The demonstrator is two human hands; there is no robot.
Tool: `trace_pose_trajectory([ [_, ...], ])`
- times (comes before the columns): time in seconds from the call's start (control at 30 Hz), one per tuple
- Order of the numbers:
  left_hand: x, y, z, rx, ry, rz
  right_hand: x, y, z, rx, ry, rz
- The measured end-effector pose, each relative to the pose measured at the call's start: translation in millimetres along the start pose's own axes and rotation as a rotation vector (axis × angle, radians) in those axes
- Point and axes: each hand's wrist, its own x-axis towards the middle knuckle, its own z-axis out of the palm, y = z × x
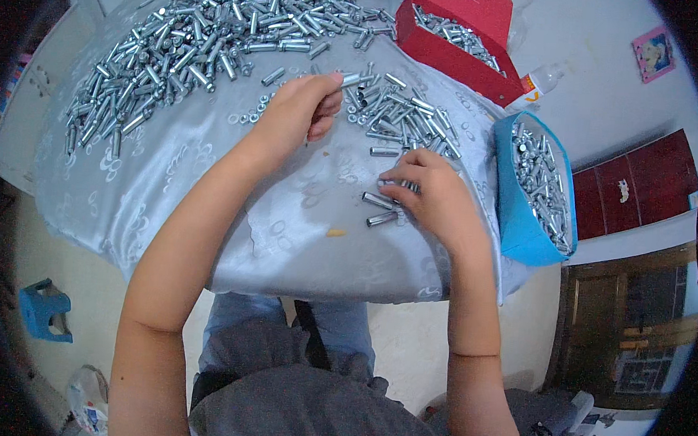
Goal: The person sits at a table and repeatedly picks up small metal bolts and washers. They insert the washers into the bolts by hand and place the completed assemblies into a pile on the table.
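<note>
two hands sorting metal sleeves on a cloth-covered tabletop (171,179)
the big heap of sleeves (209,33) could roll off the slippery cloth; the blue box (520,218) overhangs the edge and may tip. left hand (295,106) pinches one sleeve (350,79); right hand (428,192) presses loose sleeves (380,208), likely to scatter.

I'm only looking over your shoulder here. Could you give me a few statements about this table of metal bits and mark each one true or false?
1. The left hand pinches a small metal sleeve at its fingertips. True.
2. The blue box is empty. False: it is filled with metal sleeves.
3. The right hand rests on loose sleeves on the grey cloth. True.
4. The red box sits at the table's near edge. False: it is at the far side.
</note>
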Motion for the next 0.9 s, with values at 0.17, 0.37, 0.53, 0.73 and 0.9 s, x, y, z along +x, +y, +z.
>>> trace_pose_trajectory([
  [0.17,0.3,-0.6,4.0,0.021,0.030,-0.046,4.6,-5.0,6.3,-0.006,0.058,-0.013],
  [0.37,0.2,-15.2,3.3,0.193,-0.034,-0.030,25.9,2.0,13.7,0.029,0.187,-0.073],
  [0.53,-12.9,-4.9,21.4,0.254,-0.169,-0.183,30.5,22.5,14.4,0.837,0.255,0.081],
  [0.73,-20.6,-8.1,18.3,0.128,-0.338,-0.240,26.0,18.3,13.4,1.071,0.170,0.109],
  [0.9,-21.9,-6.2,17.7,0.077,-0.346,-0.191,24.9,15.4,8.6,1.060,0.120,0.152],
])
